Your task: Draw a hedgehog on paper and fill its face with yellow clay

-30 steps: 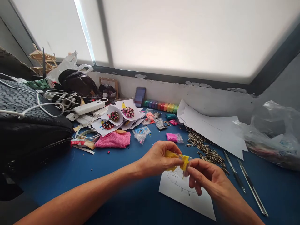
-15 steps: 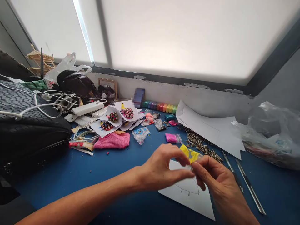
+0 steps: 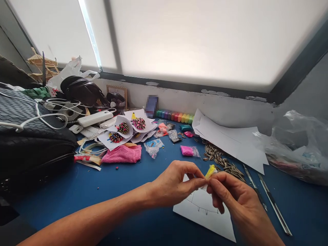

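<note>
A small clear plastic bag of yellow modelling clay (image 3: 210, 171) is held up between my two hands over the table. My left hand (image 3: 173, 186) has thumb and index finger pinched at the bag's near edge. From the other side, my right hand (image 3: 237, 196) grips the bag between thumb and curled fingers, which hide part of it. Below them lies a white sheet (image 3: 210, 222) with a pencil outline, partly covered by the hands. Just beyond are a pile of striped sunflower seeds (image 3: 221, 159) and a packet of bright pink clay (image 3: 189, 151).
Two metallic pen-like tools (image 3: 275, 206) lie at right, near a clear plastic bag (image 3: 302, 150) and white paper sheets (image 3: 228, 136). Seed-covered clay figures on paper (image 3: 123, 128), a pink cloth (image 3: 122, 153) and a black bag (image 3: 33, 136) occupy the left. Colourful clay tubs (image 3: 175, 116) line the wall.
My left thumb and index finger have closed from a wide gap into a pinch at the bag. The yellow bag has turned and looks narrower, with less of it showing.
</note>
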Tool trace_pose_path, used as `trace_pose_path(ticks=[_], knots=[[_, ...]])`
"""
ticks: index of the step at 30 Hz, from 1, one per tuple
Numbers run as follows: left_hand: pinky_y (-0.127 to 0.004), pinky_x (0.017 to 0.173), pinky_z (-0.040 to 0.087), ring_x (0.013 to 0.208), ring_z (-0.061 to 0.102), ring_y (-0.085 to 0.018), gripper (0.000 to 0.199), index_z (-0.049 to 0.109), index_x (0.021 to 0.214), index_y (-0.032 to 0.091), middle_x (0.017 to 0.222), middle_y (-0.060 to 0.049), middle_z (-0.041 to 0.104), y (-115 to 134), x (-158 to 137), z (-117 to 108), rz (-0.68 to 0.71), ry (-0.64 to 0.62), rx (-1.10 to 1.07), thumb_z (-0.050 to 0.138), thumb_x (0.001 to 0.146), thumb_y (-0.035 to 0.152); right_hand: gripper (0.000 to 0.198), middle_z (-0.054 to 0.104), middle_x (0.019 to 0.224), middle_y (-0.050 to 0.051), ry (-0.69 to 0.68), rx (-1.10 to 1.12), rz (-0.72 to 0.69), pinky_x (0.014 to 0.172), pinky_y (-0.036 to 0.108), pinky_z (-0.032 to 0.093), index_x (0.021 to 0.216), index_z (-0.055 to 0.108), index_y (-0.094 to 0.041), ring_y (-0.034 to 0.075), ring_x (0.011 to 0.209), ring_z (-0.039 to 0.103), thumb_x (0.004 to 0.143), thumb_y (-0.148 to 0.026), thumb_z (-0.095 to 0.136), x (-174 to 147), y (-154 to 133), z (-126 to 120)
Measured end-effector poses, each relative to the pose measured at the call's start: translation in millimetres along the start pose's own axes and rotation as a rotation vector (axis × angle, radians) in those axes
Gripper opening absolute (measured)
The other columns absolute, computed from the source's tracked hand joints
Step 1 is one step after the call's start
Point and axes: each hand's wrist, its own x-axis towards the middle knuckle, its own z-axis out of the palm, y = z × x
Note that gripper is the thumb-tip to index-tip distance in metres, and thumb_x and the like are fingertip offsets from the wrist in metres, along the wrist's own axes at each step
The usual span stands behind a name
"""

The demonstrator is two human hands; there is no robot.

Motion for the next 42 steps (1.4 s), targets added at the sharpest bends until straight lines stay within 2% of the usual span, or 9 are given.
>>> trace_pose_path(ticks=[3,7,12,17,19,24,29,34,42], knots=[[-0.023,0.066,0.039,0.069,0.051,-0.011,0.02,0.065,0.075,0.013,0.071,0.0,0.061,-0.4,-0.5,0.7,0.039,0.02,0.115,0.057,0.089,0.025,0.034,0.049,0.061,-0.003,0.034,-0.066,-0.044,0.051,0.022,0.041,0.068,0.058,-0.022,0.01,0.054,0.043,0.086,-0.052,0.058,-3.7,-1.5,4.0],[-0.027,0.077,0.037,0.065,0.048,-0.009,0.019,0.055,0.066,0.015,0.066,0.003,0.058,-0.7,-0.9,4.3,0.157,0.103,0.315,0.055,0.085,0.016,0.035,0.038,0.056,-0.004,0.081,-0.24,-0.108,0.049,0.024,0.035,0.065,0.051,-0.023,0.011,0.052,0.035,0.089,-0.048,0.051,-5.4,0.6,5.3],[-0.03,0.085,0.036,0.057,0.04,-0.007,0.014,0.049,0.067,0.016,0.065,0.005,0.055,-4.0,-2.2,9.2,0.308,0.136,0.441,0.051,0.08,0.01,0.033,0.037,0.06,-0.004,0.095,-0.287,-0.116,0.047,0.024,0.031,0.065,0.046,-0.023,0.011,0.053,0.031,0.09,-0.045,0.048,-5.3,2.3,5.8],[-0.029,0.084,0.036,0.064,0.049,-0.009,0.018,0.052,0.068,0.016,0.068,0.003,0.06,-1.2,-3.1,7.0,0.2,0.081,0.349,0.055,0.086,0.02,0.033,0.042,0.059,-0.003,0.016,-0.312,-0.198,0.046,0.024,0.036,0.068,0.051,-0.024,0.012,0.051,0.037,0.092,-0.047,0.046,-5.1,1.7,4.1],[-0.028,0.082,0.036,0.063,0.046,-0.009,0.022,0.05,0.066,0.016,0.067,0.004,0.058,0.7,-3.6,5.0,0.173,0.053,0.362,0.052,0.088,0.021,0.032,0.043,0.057,-0.003,-0.03,-0.32,-0.248,0.046,0.024,0.038,0.07,0.055,-0.025,0.012,0.05,0.041,0.092,-0.047,0.046,-5.1,2.1,3.9],[-0.029,0.085,0.033,0.055,0.031,-0.007,0.025,0.042,0.064,0.016,0.059,0.006,0.045,0.7,-5.3,2.8,0.285,0.021,0.517,0.046,0.089,0.015,0.032,0.044,0.057,-0.003,-0.013,-0.372,-0.295,0.046,0.024,0.038,0.07,0.055,-0.025,0.012,0.05,0.042,0.094,-0.044,0.044,-3.7,3.6,3.8],[-0.03,0.082,0.033,0.056,0.032,-0.009,0.021,0.042,0.066,0.016,0.061,0.005,0.047,-2.1,-5.7,4.3,0.378,0.068,0.655,0.045,0.086,0.014,0.04,0.046,0.056,-0.003,-0.105,-0.325,-0.266,0.048,0.023,0.04,0.064,0.05,-0.024,0.012,0.05,0.043,0.095,-0.048,0.042,-5.1,5.2,3.7],[-0.03,0.082,0.033,0.056,0.034,-0.009,0.025,0.043,0.067,0.017,0.063,0.004,0.048,-4.5,-5.3,4.3,0.397,0.049,0.695,0.042,0.091,0.016,0.043,0.046,0.053,-0.003,-0.094,-0.281,-0.196,0.049,0.024,0.039,0.063,0.047,-0.024,0.012,0.049,0.044,0.096,-0.051,0.04,-6.2,8.9,5.1],[-0.032,0.088,0.033,0.059,0.04,-0.01,0.016,0.049,0.074,0.016,0.067,0.002,0.053,-4.1,-7.0,7.1,0.45,0.045,0.727,0.042,0.089,0.015,0.036,0.05,0.058,-0.003,-0.053,-0.441,-0.365,0.049,0.023,0.04,0.067,0.049,-0.024,0.011,0.051,0.047,0.097,-0.043,0.041,-2.0,10.2,1.7]])
